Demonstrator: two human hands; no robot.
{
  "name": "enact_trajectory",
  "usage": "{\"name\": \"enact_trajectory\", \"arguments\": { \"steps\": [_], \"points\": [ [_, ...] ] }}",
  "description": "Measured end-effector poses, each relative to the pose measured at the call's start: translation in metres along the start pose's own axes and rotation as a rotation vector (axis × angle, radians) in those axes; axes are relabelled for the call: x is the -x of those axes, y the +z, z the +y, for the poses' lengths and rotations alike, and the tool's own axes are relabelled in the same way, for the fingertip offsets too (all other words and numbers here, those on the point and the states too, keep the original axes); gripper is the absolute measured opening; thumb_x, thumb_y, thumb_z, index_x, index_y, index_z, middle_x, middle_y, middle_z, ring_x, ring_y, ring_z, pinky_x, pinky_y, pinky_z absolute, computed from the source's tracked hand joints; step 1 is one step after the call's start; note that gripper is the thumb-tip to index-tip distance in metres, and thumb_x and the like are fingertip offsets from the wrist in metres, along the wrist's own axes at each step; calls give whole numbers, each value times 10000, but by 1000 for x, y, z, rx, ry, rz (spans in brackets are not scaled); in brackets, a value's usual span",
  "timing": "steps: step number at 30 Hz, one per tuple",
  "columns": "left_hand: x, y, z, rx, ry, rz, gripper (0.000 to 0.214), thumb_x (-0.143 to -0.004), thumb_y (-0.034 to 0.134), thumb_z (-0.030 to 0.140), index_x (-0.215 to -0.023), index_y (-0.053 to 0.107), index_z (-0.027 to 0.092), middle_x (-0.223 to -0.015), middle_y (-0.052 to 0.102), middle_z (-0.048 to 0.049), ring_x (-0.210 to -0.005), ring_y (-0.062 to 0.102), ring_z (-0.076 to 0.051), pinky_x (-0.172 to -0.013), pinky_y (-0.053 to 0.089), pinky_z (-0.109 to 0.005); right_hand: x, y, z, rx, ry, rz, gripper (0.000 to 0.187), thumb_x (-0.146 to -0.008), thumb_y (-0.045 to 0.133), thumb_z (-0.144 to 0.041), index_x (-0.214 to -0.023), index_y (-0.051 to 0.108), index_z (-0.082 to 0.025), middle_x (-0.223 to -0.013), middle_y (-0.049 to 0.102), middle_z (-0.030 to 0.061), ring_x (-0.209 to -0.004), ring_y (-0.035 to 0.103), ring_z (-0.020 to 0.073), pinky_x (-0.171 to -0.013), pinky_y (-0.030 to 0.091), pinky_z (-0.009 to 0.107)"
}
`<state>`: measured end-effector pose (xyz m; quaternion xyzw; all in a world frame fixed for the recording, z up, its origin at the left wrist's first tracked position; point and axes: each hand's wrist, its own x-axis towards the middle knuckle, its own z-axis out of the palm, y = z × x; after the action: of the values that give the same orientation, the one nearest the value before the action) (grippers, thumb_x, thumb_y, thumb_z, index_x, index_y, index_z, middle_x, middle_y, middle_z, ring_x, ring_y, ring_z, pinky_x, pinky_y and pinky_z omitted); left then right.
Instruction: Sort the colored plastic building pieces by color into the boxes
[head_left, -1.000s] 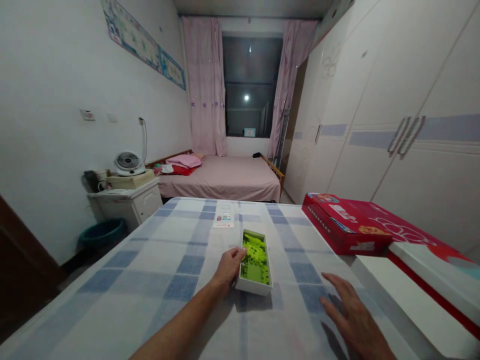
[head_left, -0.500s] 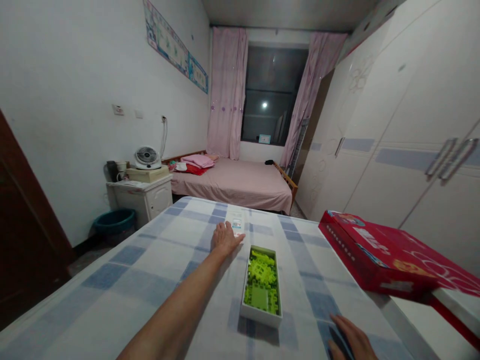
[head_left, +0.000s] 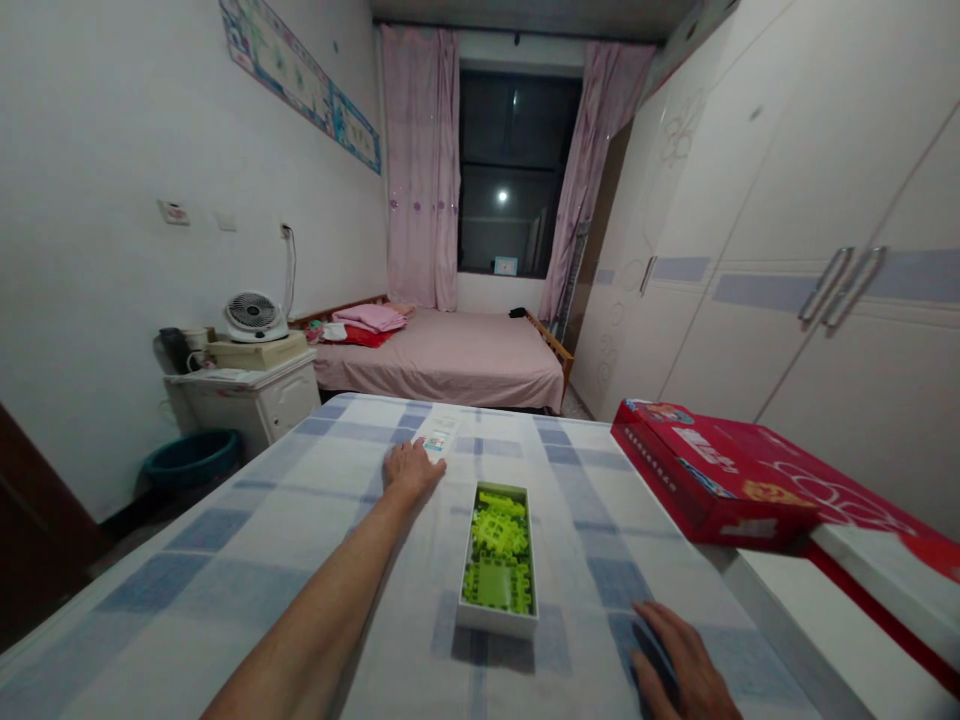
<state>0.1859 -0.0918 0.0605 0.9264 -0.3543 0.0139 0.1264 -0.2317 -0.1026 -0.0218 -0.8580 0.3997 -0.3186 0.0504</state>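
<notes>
At the far part of the table, my left hand (head_left: pixel 415 467) has its fingers and thumb on the near end of a flat white piece with printing (head_left: pixel 438 436), which looks like a box lid. Nearer to me stands a white open box (head_left: pixel 498 628) filled with bright green plastic interlocking pieces (head_left: pixel 499 540). To its right, close to the front, my right hand (head_left: pixel 682 660) hovers over or rests on the cloth. Its fingers are loosely bent, the thumb is apart from them, and only a dark shadow shows between.
A blue and white checked cloth covers the table (head_left: pixel 247 580). On the right lie a large red box (head_left: pixel 720 470) and a white tray-like box (head_left: pixel 817 620) partly beneath it. Beyond are a bed (head_left: pixel 465 350), a fan (head_left: pixel 256 316) on a cabinet, and a wardrobe (head_left: pixel 780 370).
The whole view has turned slightly to the right. My left hand and the flat white piece have shifted a little left on the cloth. The green-filled box stays where it was.
</notes>
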Motion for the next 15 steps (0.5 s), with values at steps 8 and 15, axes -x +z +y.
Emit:
{"name": "enact_trajectory", "arguments": {
  "steps": [8, 15],
  "points": [
    [-16, -10, -23, 26, -55, -66, 727, -605, 677, 444, -1223, 540, 86, -1254, 543, -224, -1199, 485, -353, -941, 410, -390, 0, -3, -15, -15, 61, 20, 396, -910, 395, -437, -1180, 575, -210, -1249, 584, 92, -1148, 568, 246, -941, 508, 435],
    [-32, -16, -41, 198, -161, -108, 685, -438, 805, 410, -1027, 609, 120, -1242, 559, -233, -1195, 490, -389, -908, 425, -418, -1, -6, -20, -3, 34, 27, 371, -912, 387, -409, -1127, 603, -198, -1203, 608, 100, -1094, 597, 240, -906, 522, 426]
  ]
}}
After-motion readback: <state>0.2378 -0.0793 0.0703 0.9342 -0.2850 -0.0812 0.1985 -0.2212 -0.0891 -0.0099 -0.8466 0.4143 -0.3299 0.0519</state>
